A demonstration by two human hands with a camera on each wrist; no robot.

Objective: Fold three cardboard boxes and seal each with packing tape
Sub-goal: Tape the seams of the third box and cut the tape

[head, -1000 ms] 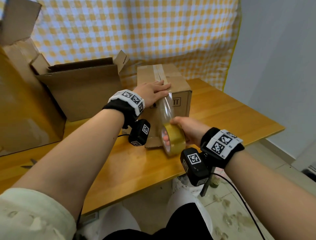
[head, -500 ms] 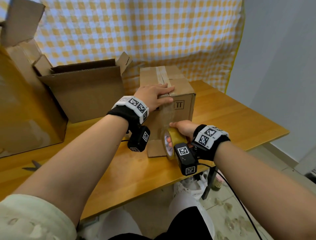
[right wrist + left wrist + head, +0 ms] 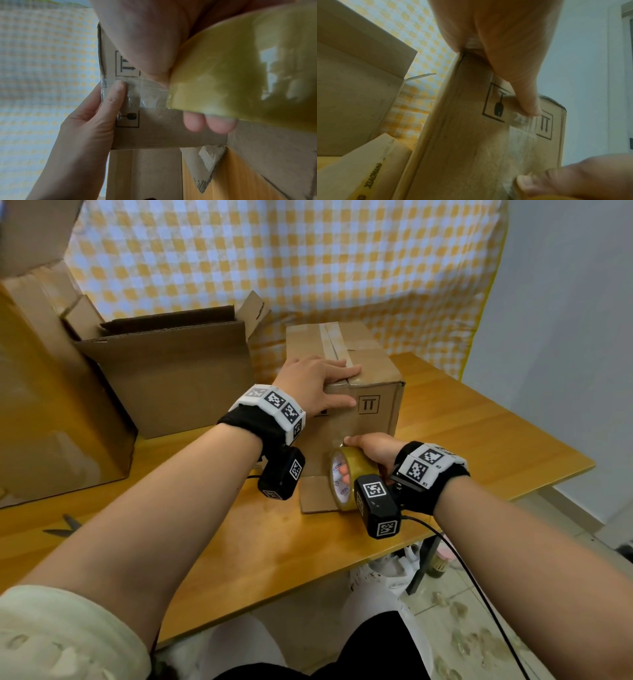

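Head view shows your left hand (image 3: 317, 386) laid flat over the top front edge of the closed box (image 3: 373, 364), fingers straight, the thumb pressing the clear tape strip (image 3: 521, 129) onto the front face. Your right hand (image 3: 375, 448) grips the tape roll (image 3: 344, 479), fingers hooked through its core, low against the front face of the box near the table (image 3: 479, 440).

Task status:
1. The closed box carries a strip along its top seam, and the strip runs over the edge and down the front face. A loose flap at its base lies on the table, so judge this box as sealed on 1 side only.
2. A second box (image 3: 171, 374) stands open behind your left forearm, flaps up, with no tape visible on it.
3. A larger piece of cardboard (image 3: 51, 405) stands at the far left; you cannot tell its state from these views.
4. The strip is not yet cut from the roll. Scissors (image 3: 65, 525) lie on the table at the left.

Change against the frame 1.0 s earlier:
1. The roll was held away from the box, near the table edge, with a stretch of strip hanging free in the air.
2. The roll now sits close against the front face, and the strip lies down on the cardboard.
3. The left hand stays on the same top edge
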